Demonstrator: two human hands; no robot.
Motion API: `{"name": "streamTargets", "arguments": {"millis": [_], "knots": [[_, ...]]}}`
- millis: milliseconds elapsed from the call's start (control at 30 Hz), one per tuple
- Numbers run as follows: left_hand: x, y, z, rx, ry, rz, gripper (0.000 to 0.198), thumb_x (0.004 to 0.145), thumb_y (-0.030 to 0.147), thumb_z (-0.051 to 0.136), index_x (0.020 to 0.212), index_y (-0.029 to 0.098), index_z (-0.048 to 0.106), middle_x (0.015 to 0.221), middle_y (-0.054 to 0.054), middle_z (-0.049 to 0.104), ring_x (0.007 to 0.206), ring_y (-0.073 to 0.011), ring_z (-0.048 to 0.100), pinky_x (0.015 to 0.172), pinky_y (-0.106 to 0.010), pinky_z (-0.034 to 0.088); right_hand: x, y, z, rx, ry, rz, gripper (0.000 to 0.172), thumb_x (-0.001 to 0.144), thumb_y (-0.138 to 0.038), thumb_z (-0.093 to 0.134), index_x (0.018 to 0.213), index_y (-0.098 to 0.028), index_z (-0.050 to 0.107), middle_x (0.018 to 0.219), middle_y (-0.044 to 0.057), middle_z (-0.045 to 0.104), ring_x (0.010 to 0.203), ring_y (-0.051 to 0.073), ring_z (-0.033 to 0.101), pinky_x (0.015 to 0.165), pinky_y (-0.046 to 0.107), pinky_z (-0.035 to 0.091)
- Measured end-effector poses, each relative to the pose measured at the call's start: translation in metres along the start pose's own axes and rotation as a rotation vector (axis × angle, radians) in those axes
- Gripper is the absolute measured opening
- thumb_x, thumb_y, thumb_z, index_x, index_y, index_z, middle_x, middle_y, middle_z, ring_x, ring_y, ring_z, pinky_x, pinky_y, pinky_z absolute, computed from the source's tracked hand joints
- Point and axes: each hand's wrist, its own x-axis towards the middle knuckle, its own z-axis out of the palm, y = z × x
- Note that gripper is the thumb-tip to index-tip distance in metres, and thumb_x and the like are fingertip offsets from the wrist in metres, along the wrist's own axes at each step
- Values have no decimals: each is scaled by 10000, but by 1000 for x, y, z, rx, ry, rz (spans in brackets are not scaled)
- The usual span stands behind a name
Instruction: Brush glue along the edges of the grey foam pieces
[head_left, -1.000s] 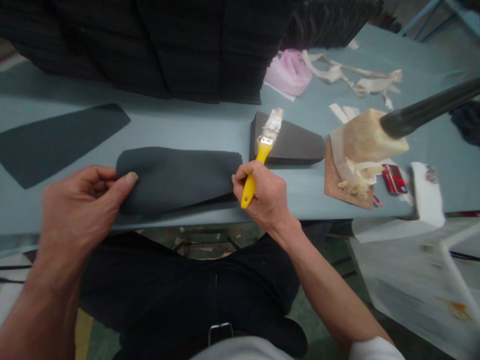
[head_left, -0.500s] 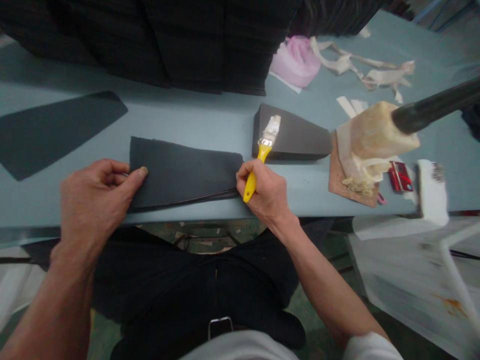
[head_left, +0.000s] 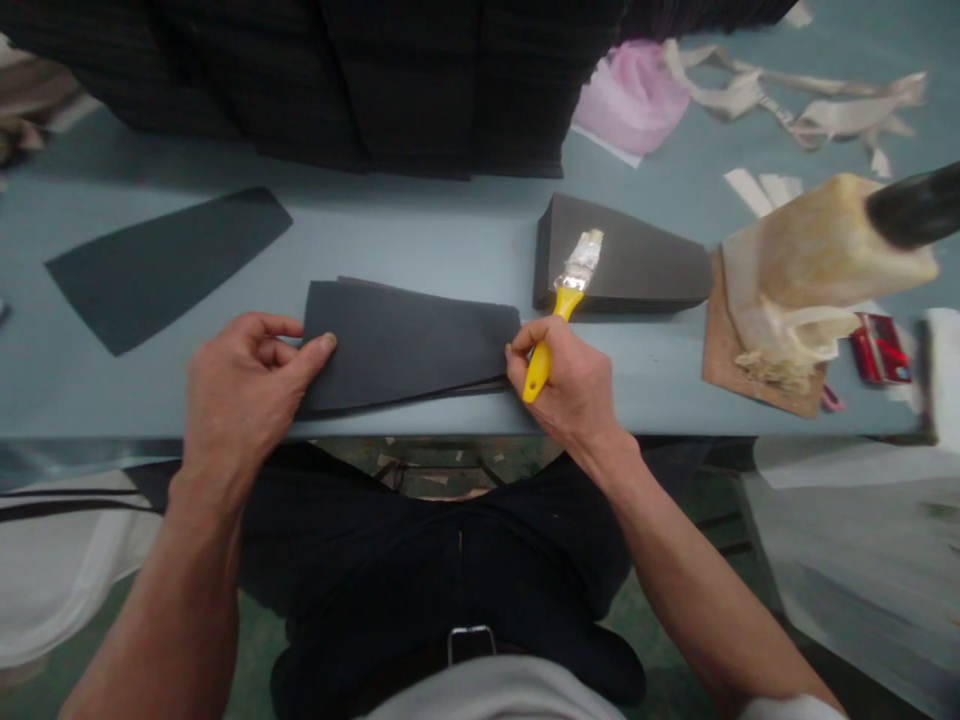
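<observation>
A dark tapered sheet (head_left: 412, 345) lies over at least one more like it near the table's front edge. My left hand (head_left: 247, 390) pinches its wide left end between thumb and fingers. At the narrow right end, my right hand (head_left: 566, 385) grips the sheet's edge with its fingertips. That same hand also holds a yellow-handled paintbrush (head_left: 566, 300), bristles pointing up and away and coated with whitish stuff. Just beyond the brush stands a neat stack of tapered dark pieces (head_left: 645, 255). One single dark sheet (head_left: 172, 265) lies flat at the left.
Tall stacks of black material (head_left: 405, 90) line the back. To the right are a glue-stained pale container (head_left: 825, 240) with a dark handle, a brown board (head_left: 724, 350) and a small red box (head_left: 883, 348). Pink cloth (head_left: 634, 95) and pale strips (head_left: 847, 120) lie behind.
The view has shifted, so everything sits further right. The top sheet between my hands now lies slightly askew over the one below, whose back edge shows. Both hands keep their hold.
</observation>
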Motion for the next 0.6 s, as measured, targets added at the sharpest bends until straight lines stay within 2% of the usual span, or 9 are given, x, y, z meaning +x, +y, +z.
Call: {"name": "streamTargets", "arguments": {"millis": [167,267,367,467,600], "knots": [[0,-3,-2,73,56,40,472,799,513,872,1141,203,773,745,48,672,693,-163,572,763,-301,432,0,-1,2,-39,10,-27,107,960,-158,605,931,-257,579,791,-20,726,676,152,661,642,276,438],[-2,-2,-6,199,149,115,544,843,570,804,1255,218,758,981,-17,737,802,-204,585,923,-367,468,0,-2,2,-110,42,-55,94,995,-193,648,942,-252,598,802,-8,739,677,160,664,628,287,426],[-3,4,-7,237,178,258,593,907,627,692,1325,209,737,1207,-99,758,1021,-303,661,1096,-477,481,-2,-5,-2,-205,63,-87,109,1036,-240,666,943,-249,609,776,0,725,672,174,661,618,304,416],[0,16,-1,308,107,460,586,989,634,543,1328,192,725,1294,-161,750,1246,-382,661,1188,-555,469,-5,-6,-8,-234,86,-133,124,1073,-258,645,957,-251,602,779,-1,729,675,178,668,632,310,439],[10,41,24,338,-139,780,506,1074,524,394,1299,201,713,1364,-146,749,1319,-349,653,1202,-554,490,-16,-1,-14,-202,99,-175,124,1102,-306,643,1002,-254,593,871,18,787,735,179,715,675,303,491]]}}
